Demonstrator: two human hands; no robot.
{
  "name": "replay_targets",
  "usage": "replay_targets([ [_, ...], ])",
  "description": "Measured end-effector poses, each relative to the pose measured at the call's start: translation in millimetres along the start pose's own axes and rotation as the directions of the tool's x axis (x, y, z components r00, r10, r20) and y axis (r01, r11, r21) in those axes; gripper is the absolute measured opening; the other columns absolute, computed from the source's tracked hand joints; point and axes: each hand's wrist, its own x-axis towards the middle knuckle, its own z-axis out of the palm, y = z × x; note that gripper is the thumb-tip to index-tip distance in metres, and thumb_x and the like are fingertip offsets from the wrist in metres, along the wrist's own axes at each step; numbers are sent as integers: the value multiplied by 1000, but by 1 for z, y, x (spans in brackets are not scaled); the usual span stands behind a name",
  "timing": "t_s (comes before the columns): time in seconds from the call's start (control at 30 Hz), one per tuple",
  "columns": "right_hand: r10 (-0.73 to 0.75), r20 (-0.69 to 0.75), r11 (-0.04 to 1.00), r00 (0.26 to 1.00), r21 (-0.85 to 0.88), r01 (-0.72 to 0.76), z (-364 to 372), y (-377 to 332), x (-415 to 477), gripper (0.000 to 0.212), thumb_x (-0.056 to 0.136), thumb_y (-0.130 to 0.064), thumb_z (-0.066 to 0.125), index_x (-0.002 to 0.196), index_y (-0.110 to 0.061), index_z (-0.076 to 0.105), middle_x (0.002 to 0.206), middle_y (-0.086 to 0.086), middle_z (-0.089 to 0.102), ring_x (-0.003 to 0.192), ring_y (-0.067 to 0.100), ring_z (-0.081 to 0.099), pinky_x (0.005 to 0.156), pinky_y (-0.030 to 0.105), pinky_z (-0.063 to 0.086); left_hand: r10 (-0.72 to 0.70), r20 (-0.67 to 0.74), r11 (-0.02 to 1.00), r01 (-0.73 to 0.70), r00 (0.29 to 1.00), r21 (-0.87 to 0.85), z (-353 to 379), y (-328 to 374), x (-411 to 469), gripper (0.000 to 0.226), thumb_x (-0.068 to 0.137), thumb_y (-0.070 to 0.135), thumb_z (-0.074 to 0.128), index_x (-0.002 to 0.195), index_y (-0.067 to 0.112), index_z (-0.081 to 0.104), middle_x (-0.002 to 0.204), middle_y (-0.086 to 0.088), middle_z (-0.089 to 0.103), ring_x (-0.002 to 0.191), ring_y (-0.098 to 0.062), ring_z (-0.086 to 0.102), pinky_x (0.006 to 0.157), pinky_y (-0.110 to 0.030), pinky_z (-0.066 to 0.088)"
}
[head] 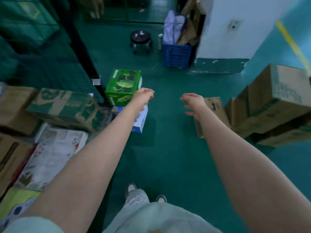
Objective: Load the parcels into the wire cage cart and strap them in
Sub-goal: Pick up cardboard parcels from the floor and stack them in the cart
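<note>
Two hands, one stool, one crate

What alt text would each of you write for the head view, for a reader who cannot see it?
A person's empty left hand and right hand reach forward over a green floor. A green box and a blue-white box stand by the wire cage; cardboard boxes line both sides.

A green floor is filling the room. A white wall corner (dark green along its foot) is rising at upper right. A black stool is standing near a blue crate; a yellow line is running along the floor beyond the wall.
</note>
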Motion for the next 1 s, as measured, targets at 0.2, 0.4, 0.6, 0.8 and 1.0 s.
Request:
replay_targets([
  [0.2,61,-132,995,989,92,-49,-71,9,30,30,92,-19,57,122,-15,57,126,6,55,104,22,51,87,38,45,24,139,995,-37,990,92,75,35,23,15,88,16,46,92,27,56,79,12,51,85,-17,46,73,-30,35],
  [0.4,126,-213,985,969,146,-96,-127,4,69,27,93,-19,56,120,-16,58,118,3,54,105,21,49,87,39,47,29,272,985,-73,962,153,145,72,58,17,89,15,45,87,28,55,81,11,51,87,-18,46,79,-32,36],
  [0.6,203,-274,968,940,202,-150,-179,-6,126,29,92,-21,58,121,-18,57,118,4,55,107,22,51,92,42,48,2,334,981,-66,942,181,209,117,106,18,89,14,45,98,24,56,84,9,51,90,-18,47,82,-33,37],
  [0.8,263,-285,946,922,266,-187,-216,-6,179,26,91,-19,60,117,-18,59,121,8,59,111,26,53,92,43,49,-21,390,966,-82,921,245,263,149,143,20,90,12,44,102,22,56,97,6,53,99,-18,48,86,-35,37],
  [1.0,328,-270,928,905,270,-255,-248,14,230,25,92,-20,59,118,-17,58,120,7,58,112,27,54,98,46,48,-124,404,942,-21,906,336,315,139,182,20,90,12,45,103,22,56,112,4,51,110,-20,47,86,-35,36],
])
